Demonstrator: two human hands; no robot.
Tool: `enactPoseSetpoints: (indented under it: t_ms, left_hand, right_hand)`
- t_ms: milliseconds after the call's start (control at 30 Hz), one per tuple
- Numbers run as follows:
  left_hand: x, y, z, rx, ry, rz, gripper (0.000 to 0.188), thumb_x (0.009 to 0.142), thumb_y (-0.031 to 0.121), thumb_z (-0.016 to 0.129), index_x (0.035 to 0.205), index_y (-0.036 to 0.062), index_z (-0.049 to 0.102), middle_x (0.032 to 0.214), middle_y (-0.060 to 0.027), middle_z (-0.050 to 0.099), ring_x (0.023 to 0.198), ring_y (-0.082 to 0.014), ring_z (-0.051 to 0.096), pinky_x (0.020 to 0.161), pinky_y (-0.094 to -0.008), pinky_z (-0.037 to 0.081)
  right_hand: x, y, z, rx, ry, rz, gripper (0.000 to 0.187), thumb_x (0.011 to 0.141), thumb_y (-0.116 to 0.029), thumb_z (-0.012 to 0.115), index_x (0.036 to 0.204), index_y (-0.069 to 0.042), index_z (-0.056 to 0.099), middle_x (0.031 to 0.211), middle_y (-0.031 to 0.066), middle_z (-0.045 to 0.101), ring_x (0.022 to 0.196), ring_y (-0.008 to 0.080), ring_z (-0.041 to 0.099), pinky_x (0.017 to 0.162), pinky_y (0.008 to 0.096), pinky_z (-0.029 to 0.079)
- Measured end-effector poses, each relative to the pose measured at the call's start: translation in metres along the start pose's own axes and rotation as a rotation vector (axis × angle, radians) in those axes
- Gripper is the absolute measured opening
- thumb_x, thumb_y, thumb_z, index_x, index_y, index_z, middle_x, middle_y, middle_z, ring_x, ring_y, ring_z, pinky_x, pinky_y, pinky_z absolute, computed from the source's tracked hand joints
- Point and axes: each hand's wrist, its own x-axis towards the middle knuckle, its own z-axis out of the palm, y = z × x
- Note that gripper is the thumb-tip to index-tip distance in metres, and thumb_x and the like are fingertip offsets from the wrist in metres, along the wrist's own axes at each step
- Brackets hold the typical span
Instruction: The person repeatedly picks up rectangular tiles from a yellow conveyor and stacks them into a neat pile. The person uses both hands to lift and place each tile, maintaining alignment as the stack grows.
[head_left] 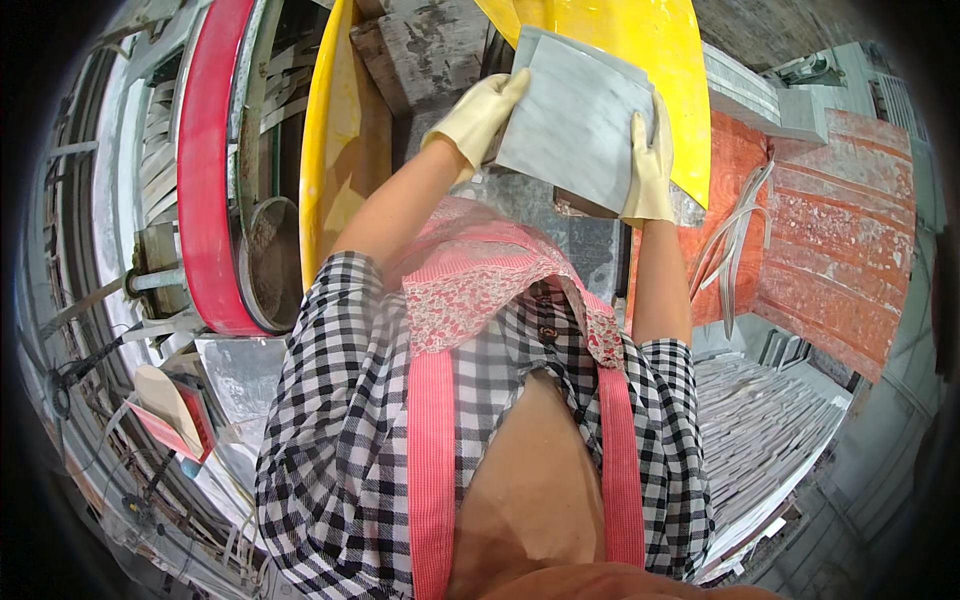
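A square grey stone tile (580, 125) with faint veining is held up in front of me, slightly tilted. Behind its top edge shows the rim of at least one more tile (590, 50), so it seems to be a small stack. My left hand (478, 115), in a cream glove, grips the left edge with the thumb on the face. On the right edge my right hand (650, 165), gloved alike, is closed around the side, fingers pointing up. The undersides of the tiles are hidden.
Yellow curved panels (330, 140) stand left and behind the tiles. A red belt-like rim (212, 170) runs at far left. Orange boards (835, 230) with grey straps (735, 240) are at right. Below them lies a large stack of thin slabs (765, 440).
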Motion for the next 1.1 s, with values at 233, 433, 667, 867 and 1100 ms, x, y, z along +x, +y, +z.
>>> enactPoseSetpoints:
  t_ms: [233, 433, 667, 867, 1100]
  left_hand:
    - [0.009, -0.007, -0.01, -0.004, -0.154, -0.005, 0.055, 0.104, 0.038, 0.057, 0.14, -0.0033, 0.048, 0.129, -0.0141, 0.061, 0.118, -0.0206, 0.062, 0.102, -0.0354, 0.049]
    - [0.03, -0.022, -0.017, -0.001, -0.272, -0.069, 0.058, 0.101, 0.024, 0.065, 0.148, 0.0012, 0.041, 0.135, -0.012, 0.06, 0.121, -0.0198, 0.06, 0.104, -0.037, 0.048]
    - [0.018, -0.021, -0.005, 0.146, -0.237, -0.075, 0.076, 0.097, 0.033, 0.069, 0.154, -0.0042, 0.033, 0.132, -0.0178, 0.062, 0.117, -0.0203, 0.064, 0.099, -0.0333, 0.05]
    - [0.008, -0.001, 0.024, 0.215, -0.045, -0.084, 0.081, 0.098, 0.045, 0.059, 0.152, -0.0078, 0.03, 0.143, -0.0252, 0.053, 0.13, -0.0317, 0.056, 0.107, -0.0368, 0.045]
    - [0.025, 0.001, 0.051, 0.453, 0.059, -0.146, 0.084, 0.097, 0.047, 0.06, 0.151, -0.0097, 0.029, 0.149, -0.0291, 0.047, 0.137, -0.0341, 0.051, 0.108, -0.0405, 0.045]
  right_hand:
    - [0.005, 0.024, -0.001, 0.026, 0.009, -0.017, 0.055, 0.101, -0.021, 0.06, 0.151, -0.003, 0.045, 0.154, 0.0172, 0.048, 0.144, 0.028, 0.044, 0.119, 0.0369, 0.033]
    - [0.007, 0.026, -0.006, -0.013, -0.005, -0.045, 0.055, 0.101, -0.017, 0.06, 0.151, -0.004, 0.044, 0.154, 0.0174, 0.048, 0.144, 0.0283, 0.044, 0.119, 0.0371, 0.033]
    - [0.002, 0.029, -0.02, 0.019, -0.009, -0.034, 0.055, 0.101, -0.017, 0.061, 0.151, -0.002, 0.045, 0.153, 0.018, 0.049, 0.143, 0.0282, 0.044, 0.12, 0.0373, 0.032]
    - [0.004, 0.04, -0.02, 0.04, 0.028, -0.046, 0.054, 0.099, -0.013, 0.063, 0.149, 0.0, 0.046, 0.152, 0.0188, 0.049, 0.143, 0.0281, 0.045, 0.12, 0.0379, 0.032]
    - [0.005, 0.03, -0.021, -0.196, 0.185, 0.052, 0.052, 0.097, -0.023, 0.066, 0.142, -0.003, 0.053, 0.141, 0.0232, 0.059, 0.133, 0.0355, 0.055, 0.111, 0.0405, 0.042]
